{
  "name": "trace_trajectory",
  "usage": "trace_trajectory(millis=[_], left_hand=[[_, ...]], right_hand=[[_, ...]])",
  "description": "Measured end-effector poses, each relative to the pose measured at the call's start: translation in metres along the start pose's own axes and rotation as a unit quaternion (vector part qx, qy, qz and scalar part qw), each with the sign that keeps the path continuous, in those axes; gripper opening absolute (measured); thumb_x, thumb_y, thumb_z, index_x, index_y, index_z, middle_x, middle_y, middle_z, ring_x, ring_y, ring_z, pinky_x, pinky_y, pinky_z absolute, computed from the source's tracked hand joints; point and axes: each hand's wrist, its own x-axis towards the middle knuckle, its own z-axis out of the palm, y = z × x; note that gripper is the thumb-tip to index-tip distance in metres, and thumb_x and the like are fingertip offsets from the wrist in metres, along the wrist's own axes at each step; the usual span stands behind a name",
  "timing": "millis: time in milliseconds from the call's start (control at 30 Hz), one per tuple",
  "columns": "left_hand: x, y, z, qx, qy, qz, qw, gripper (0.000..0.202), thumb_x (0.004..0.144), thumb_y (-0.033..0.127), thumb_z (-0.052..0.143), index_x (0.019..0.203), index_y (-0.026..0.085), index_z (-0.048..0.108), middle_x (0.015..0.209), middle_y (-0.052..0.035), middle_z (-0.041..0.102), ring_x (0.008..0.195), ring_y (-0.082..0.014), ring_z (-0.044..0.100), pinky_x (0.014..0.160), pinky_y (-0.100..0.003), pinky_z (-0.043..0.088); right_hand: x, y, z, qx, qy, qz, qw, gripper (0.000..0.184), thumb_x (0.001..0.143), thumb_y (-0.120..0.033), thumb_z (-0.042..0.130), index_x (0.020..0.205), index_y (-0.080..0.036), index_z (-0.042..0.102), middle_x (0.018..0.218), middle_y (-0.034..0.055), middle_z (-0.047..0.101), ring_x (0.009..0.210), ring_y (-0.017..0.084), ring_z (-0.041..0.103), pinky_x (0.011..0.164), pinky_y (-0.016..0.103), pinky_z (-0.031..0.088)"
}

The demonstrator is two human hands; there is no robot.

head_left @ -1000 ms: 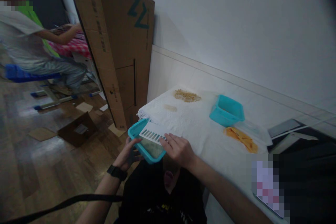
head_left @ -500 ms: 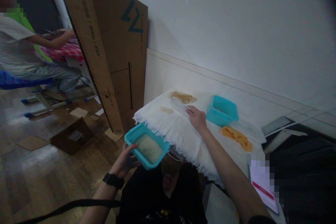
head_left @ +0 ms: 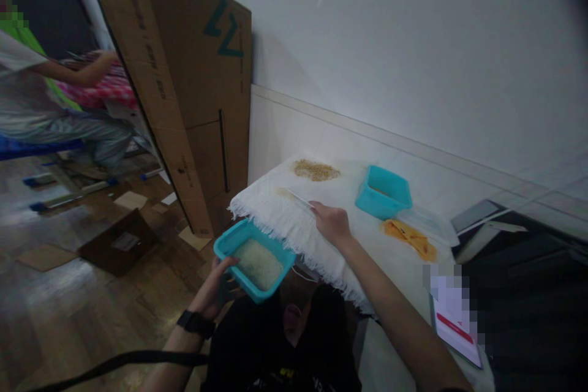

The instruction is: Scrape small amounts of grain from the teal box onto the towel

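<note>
My left hand [head_left: 215, 289] grips a turquoise plastic tub [head_left: 253, 295] by its near left side, thumb over the rim. White rice [head_left: 260, 264] lies in this tub, which is held just below the fringed edge of a white cloth [head_left: 316, 245]. In my right hand [head_left: 331, 224] is a thin white comb [head_left: 299, 197], seen nearly edge-on. Its tip is over or beside a small pale patch of grains [head_left: 285, 193] on the cloth. Farther back lies a spread of tan grains [head_left: 316, 170].
A second turquoise tub [head_left: 380, 207] with something brownish inside stands at the back right. Before it lie an orange cloth [head_left: 408, 237] and a clear lid [head_left: 434, 225]. A tall cardboard box [head_left: 202, 86] stands left; beyond it sits another person [head_left: 41, 92].
My right hand has moved nearer and slightly left, bringing the comb from beside the tan grains to the pale patch. The comb has turned more edge-on. My left hand still holds the tub.
</note>
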Motion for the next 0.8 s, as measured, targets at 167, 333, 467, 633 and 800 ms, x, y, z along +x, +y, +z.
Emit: trace_trajectory(millis=[167,333,467,633,800], left_hand=[[0.0,0.002,-0.002,0.011,-0.002,0.011,1.0,0.045,0.086,0.04,0.072,0.121,0.035,0.045,0.1,-0.0023,0.063,0.079,-0.0239,0.071,0.072,-0.042,0.061],[-0.001,0.003,-0.001,0.011,-0.002,0.015,1.0,0.05,0.085,0.041,0.073,0.126,0.036,0.045,0.101,-0.0023,0.063,0.081,-0.0255,0.073,0.073,-0.043,0.062],[-0.001,0.003,-0.001,0.014,-0.001,0.015,1.0,0.051,0.084,0.042,0.074,0.127,0.036,0.046,0.103,-0.0034,0.064,0.081,-0.0261,0.073,0.073,-0.044,0.062],[-0.001,0.004,-0.001,0.008,-0.005,0.016,1.0,0.052,0.083,0.042,0.076,0.126,0.036,0.046,0.106,-0.0044,0.065,0.086,-0.0269,0.073,0.078,-0.047,0.063],[-0.002,0.004,0.0,0.005,-0.002,0.014,1.0,0.057,0.082,0.042,0.077,0.129,0.037,0.046,0.109,-0.0053,0.066,0.086,-0.027,0.074,0.08,-0.048,0.063]], right_hand=[[-0.022,-0.013,0.0,0.018,0.024,-0.05,0.998,0.035,0.099,-0.017,0.056,0.125,-0.023,0.078,0.102,0.0066,0.085,0.079,0.019,0.078,0.063,0.024,0.045],[-0.046,-0.028,0.0,0.049,0.085,-0.105,0.99,0.039,0.092,-0.008,0.055,0.121,-0.02,0.079,0.1,0.0072,0.085,0.077,0.018,0.077,0.065,0.023,0.05],[-0.056,-0.035,-0.002,0.078,0.12,-0.138,0.98,0.041,0.091,-0.007,0.054,0.121,-0.019,0.078,0.104,0.0066,0.085,0.078,0.017,0.077,0.066,0.023,0.053],[-0.037,-0.022,-0.008,0.1,0.128,-0.087,0.983,0.03,0.1,-0.018,0.057,0.119,-0.021,0.08,0.096,0.0063,0.085,0.071,0.015,0.077,0.064,0.021,0.051],[-0.008,-0.012,-0.005,0.098,0.099,-0.053,0.989,0.029,0.101,-0.019,0.059,0.121,-0.022,0.08,0.105,0.0056,0.085,0.078,0.018,0.08,0.067,0.022,0.051]])
